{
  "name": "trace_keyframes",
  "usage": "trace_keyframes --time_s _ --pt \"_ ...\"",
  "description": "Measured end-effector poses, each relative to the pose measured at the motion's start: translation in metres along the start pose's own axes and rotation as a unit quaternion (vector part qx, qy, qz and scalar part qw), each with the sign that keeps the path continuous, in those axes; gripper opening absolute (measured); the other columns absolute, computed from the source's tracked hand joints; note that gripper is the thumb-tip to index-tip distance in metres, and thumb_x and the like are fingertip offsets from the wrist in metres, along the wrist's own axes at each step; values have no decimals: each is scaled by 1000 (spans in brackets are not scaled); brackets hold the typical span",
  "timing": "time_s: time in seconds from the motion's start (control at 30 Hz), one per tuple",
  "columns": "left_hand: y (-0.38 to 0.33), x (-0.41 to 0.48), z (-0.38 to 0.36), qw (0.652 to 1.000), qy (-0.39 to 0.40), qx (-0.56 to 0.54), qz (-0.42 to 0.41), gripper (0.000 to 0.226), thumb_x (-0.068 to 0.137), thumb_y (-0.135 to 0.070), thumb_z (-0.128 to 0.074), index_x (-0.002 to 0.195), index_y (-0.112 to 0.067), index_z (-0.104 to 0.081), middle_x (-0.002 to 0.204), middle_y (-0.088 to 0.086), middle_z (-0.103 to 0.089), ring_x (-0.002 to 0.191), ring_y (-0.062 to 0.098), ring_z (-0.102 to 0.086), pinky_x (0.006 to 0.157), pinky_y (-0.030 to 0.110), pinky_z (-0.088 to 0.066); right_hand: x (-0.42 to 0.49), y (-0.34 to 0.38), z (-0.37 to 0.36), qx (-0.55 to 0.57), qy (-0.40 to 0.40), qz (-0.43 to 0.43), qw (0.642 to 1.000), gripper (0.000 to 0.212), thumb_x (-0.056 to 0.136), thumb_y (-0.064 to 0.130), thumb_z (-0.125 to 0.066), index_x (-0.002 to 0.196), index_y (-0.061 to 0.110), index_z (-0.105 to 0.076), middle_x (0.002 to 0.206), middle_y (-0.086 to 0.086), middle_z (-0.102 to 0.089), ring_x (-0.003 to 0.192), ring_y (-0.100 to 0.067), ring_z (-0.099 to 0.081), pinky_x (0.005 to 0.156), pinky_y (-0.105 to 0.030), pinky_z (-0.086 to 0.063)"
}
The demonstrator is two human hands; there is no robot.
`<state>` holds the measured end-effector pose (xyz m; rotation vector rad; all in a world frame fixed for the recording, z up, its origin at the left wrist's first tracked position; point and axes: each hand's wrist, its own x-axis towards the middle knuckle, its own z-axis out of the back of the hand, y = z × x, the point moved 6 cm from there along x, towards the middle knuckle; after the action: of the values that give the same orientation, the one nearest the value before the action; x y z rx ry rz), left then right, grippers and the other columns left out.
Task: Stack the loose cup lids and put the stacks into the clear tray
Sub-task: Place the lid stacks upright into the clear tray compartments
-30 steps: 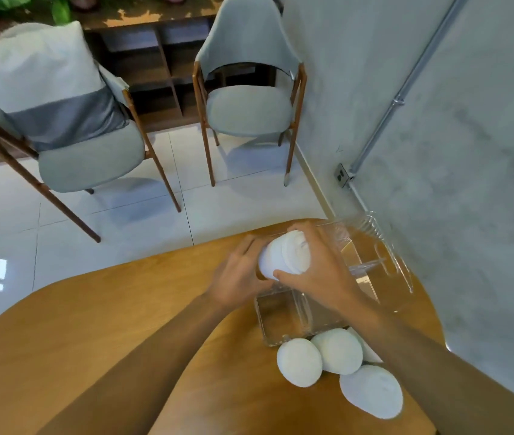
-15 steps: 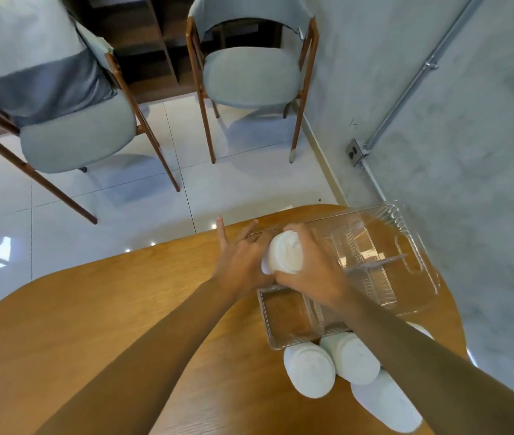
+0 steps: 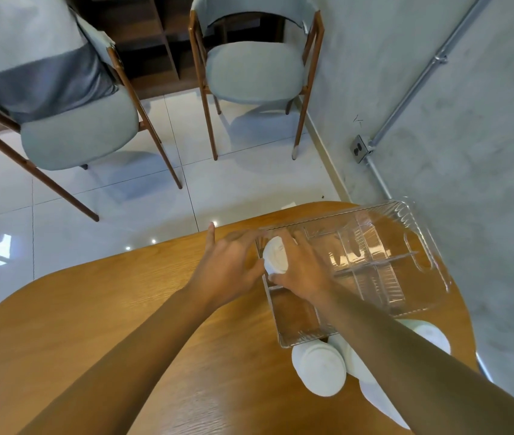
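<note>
Mid-placement: lid stack [image 3: 276, 255] at left end of clear tray [image 3: 305, 337], gripped in curled right hand [image 3: 302, 271], steadied by straight-fingered left hand [image 3: 233, 268]. Nothing else loaded yet; several lid piles [image 3: 320, 368] waiting on table [image 3: 124, 324].

Lid stacks [image 3: 320, 368] before tray [image 3: 294, 315], on table [image 3: 124, 324].
</note>
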<state>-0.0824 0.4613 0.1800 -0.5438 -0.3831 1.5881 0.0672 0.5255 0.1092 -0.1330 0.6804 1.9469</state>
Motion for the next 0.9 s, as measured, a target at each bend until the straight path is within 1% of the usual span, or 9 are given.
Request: trace_keyframes --time_s 0.33,0.4,0.43,0.53,0.63,0.7,0.77,0.83,0.9 --pt "2 -26 12 999 -33 5 -10 54 101 -44 -62 152 -30 -51 151 -9 -55 146 12 -44 127 59 3 -27 6 21 70 -35 -15 997 100 74 42 -93 152 30 -32 154 1 -43 138 -25 -44 105 -40 -50" --pt "-3 -36 15 999 -33 8 -31 53 101 -43 -63 150 -28 -53 152 -7 -54 146 14 -44 129 62 -7 -42 10 31 92 -53 -14 994 98 74 39 -94 152 30 -36 152 2 -47 136 -24 -46 104 -40 -50" --pt "-7 -41 16 998 -29 8 -46 53 100 -44 -63 149 -26 -54 151 -5 -54 144 16 -45 128 61 -17 -51 11 35 105 -61 -16 992 97 74 39 -94 152 30 -38 151 2 -49 136 -24 -47 104 -40 -51" --pt "-20 -59 19 995 -24 -9 -92 55 94 -48 -61 140 -19 -63 142 1 -60 131 23 -54 110 46 -47 -85 16 47 106 -82 -31 990 93 77 45 -90 153 35 -37 153 5 -48 140 -24 -46 107 -44 -48" --pt "-34 -82 16 991 -13 -9 -133 50 90 -40 -73 134 -16 -68 133 4 -63 118 22 -59 94 37 -56 -127 22 56 56 -94 -50 993 90 85 46 -83 157 33 -32 160 4 -42 147 -26 -40 113 -48 -40" --pt "-41 -99 11 987 1 -19 -158 49 87 -39 -75 130 -16 -70 131 3 -65 114 20 -60 87 29 -54 -155 24 59 62 -110 -67 990 90 86 43 -82 159 29 -31 163 1 -39 149 -28 -36 116 -49 -37" --pt "-45 -114 2 985 27 -37 -165 49 86 -43 -73 128 -18 -71 128 -1 -66 108 15 -62 81 23 -52 -181 22 51 78 -124 -77 986 88 84 46 -83 156 28 -36 159 1 -44 146 -28 -40 115 -49 -42" --pt "-44 -127 -11 984 65 -53 -158 46 86 -46 -74 124 -20 -71 120 -6 -66 96 8 -59 74 14 -43 -203 12 33 88 -131 -92 983 86 80 51 -82 152 29 -41 154 1 -48 142 -25 -43 107 -51 -51" --pt "-42 -139 -29 981 101 -51 -156 40 88 -46 -76 120 -22 -71 116 -9 -64 90 4 -53 69 6 -33 -221 8 20 90 -130 -112 981 89 80 49 -84 154 28 -39 154 0 -45 141 -26 -43 103 -49 -52"
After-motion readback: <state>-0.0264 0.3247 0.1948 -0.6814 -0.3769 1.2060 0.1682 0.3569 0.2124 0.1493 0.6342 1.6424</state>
